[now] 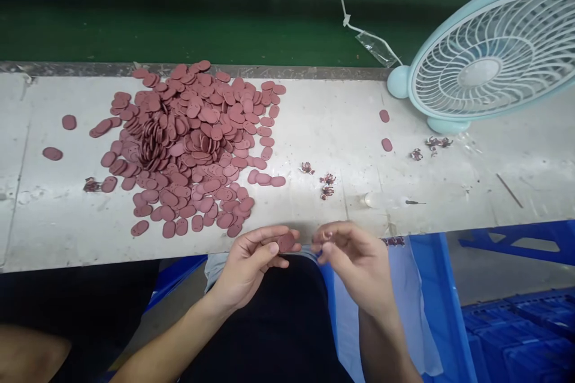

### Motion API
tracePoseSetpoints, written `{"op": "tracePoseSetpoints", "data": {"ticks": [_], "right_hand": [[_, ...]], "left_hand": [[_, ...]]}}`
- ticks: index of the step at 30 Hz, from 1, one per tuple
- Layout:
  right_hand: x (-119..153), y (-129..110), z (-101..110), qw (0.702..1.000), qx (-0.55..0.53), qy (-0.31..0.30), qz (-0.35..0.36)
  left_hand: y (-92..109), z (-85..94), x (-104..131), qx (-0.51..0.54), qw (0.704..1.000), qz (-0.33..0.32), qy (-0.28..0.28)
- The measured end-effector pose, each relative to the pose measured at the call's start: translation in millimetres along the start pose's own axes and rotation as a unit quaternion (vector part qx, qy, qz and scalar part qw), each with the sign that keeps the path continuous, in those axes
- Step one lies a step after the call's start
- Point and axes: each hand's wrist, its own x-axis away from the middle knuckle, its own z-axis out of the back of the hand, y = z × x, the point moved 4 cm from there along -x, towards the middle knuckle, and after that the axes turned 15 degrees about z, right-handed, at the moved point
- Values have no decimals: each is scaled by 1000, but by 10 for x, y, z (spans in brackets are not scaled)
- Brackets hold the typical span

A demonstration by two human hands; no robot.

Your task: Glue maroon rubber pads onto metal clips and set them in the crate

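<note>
Reddish oval pieces [211, 115] lie heaped left on a white bench [332, 125]; at its near edge, the left hand [254, 260] grips one oval piece [286, 243] beside the curled right hand [359, 263], whose hold is too blurred to tell; a fan [480, 72] stands right.

Maroon oval piece [286, 243] between left fingers [262, 234]

- Head camera: sits on the person's head, facing forward and steeply down.
- Near range: left hand [249, 263] and right hand [362, 266] low centre, forearms [188, 335] entering from bottom edge.
- Worktop [323, 119] crosses full width, slightly tilted; fan [480, 72] cropped at right edge.
</note>
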Motion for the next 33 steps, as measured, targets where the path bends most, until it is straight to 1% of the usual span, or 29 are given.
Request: {"op": "tracePoseSetpoints", "data": {"ticks": [2,4,7,10,13,18,24,28,31,33], "right_hand": [[119,-61,-115,999,-49,-5,7],[184,-84,-211,999,-52,0,9],[202,-90,-282,999,-36,-3,6],[180,-113,-256,1000,-8,-15,6],[156,-138,-205,1000,-1,-29,-2],[135,-141,-182,999,-19,-46,-14],[142,-163,-170,998,-42,-40,-20],[143,-180,-145,999,-29,-36,-19],[147,-140,-165,996,-69,-28,-38],[150,-117,-178,996,-86,-12,-35]], "left_hand": [[-11,-9,8,-33,999,-34,6],[-29,-3,23,-75,995,-61,12],[-54,18,42,-117,990,-77,5],[-53,20,50,-128,989,-77,-4],[-39,-11,43,-129,989,-73,-8],[-58,-44,18,-84,994,-59,-27],[-79,3,23,-105,992,-69,-2],[-66,-34,39,-111,991,-77,10],[-64,-70,43,-105,991,-85,23],[-65,-90,43,-104,990,-92,28]]}}
